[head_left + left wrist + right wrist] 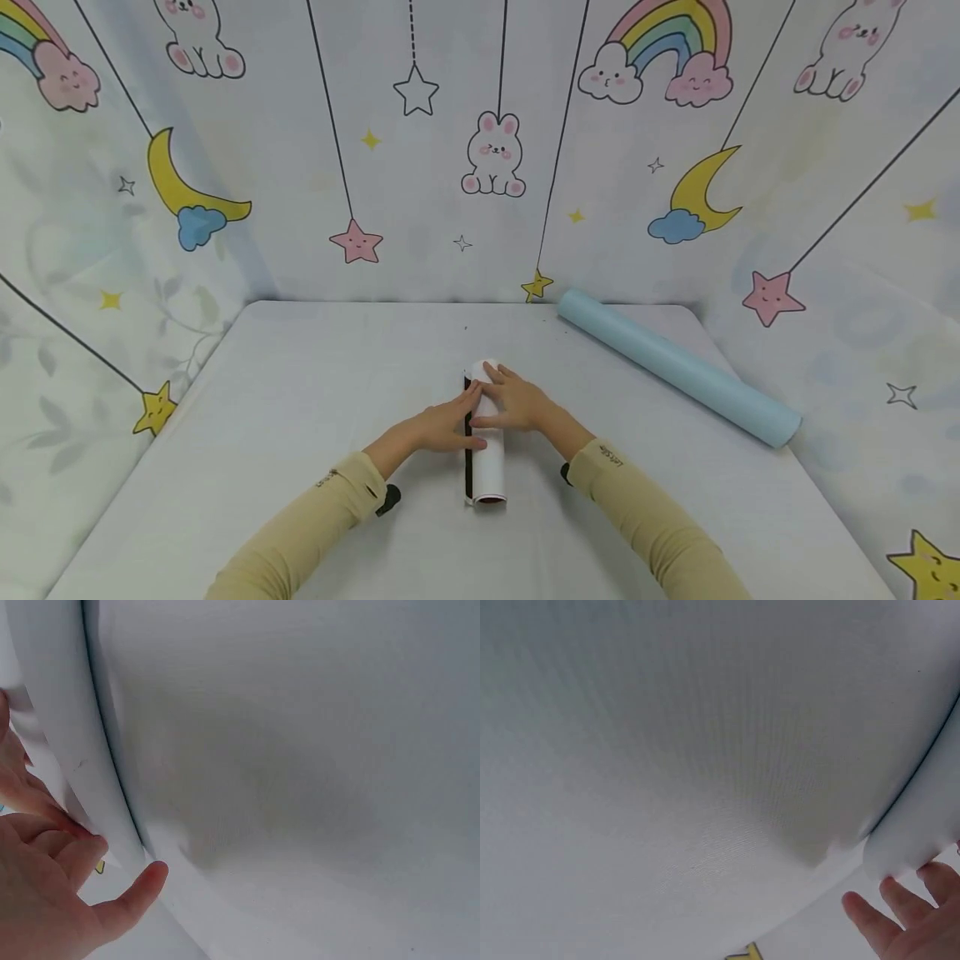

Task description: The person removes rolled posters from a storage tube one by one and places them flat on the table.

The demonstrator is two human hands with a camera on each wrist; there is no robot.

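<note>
A white roll lies lengthwise on the table, pointing away from me, with a black strip along its left side and a dark inside at its near end. My left hand rests on its middle with fingers extended, thumb lower on the roll. Across from it, my right hand touches the upper part, its fingers spread. The fingertips of both hands come close together on top. In the left wrist view, the fingers lie along the roll's surface. The right wrist view shows fingertips against the roll's side.
A longer light blue roll lies diagonally on the right side of the white table, reaching from the back edge to the right edge. Behind and at both sides stands a cloth wall printed with rabbits, moons and stars.
</note>
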